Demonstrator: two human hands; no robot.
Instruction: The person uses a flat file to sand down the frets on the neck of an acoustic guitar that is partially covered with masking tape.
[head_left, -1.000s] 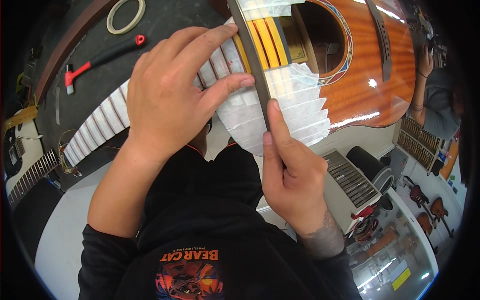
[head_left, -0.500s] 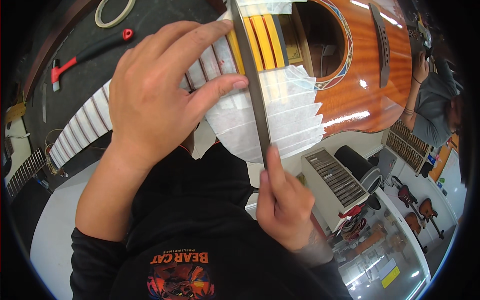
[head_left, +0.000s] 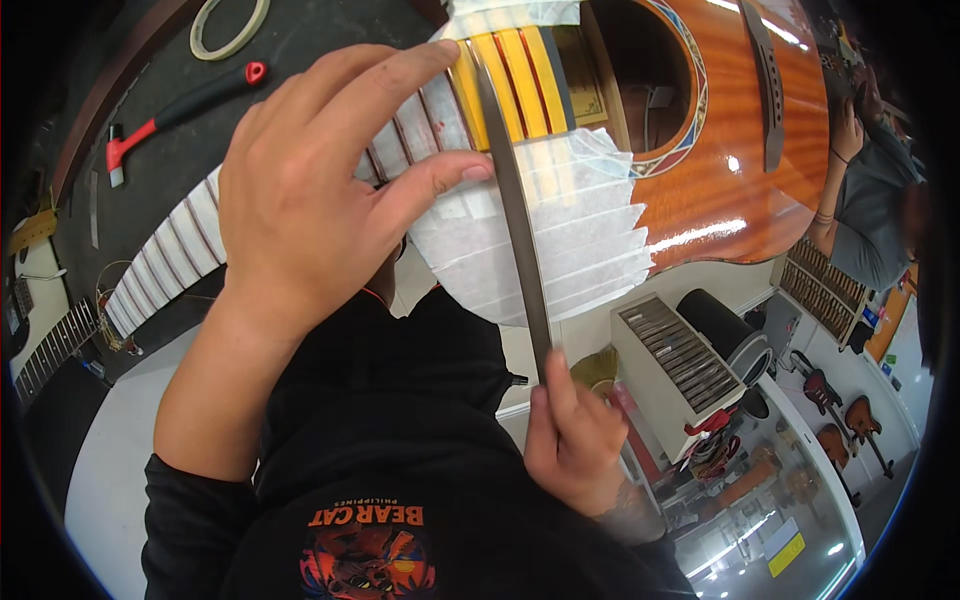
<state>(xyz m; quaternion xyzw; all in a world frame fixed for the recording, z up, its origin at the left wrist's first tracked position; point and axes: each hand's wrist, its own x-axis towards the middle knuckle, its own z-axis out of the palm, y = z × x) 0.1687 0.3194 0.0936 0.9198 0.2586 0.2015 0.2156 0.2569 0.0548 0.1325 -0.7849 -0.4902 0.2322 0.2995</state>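
Long file (head_left: 517, 220) across a taped guitar (head_left: 735, 195)
Right hand (head_left: 578, 445) grasps the file's lower end; left hand (head_left: 300, 185), released, splays over the fretboard (head_left: 180, 258).

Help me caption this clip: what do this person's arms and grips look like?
The left grip and right grip are ungloved hands. A black sleeve leaves most of the left forearm bare; a blurred, tattoo-like marking shows on the right forearm.

1 head-worn fisheye looks down from close above.
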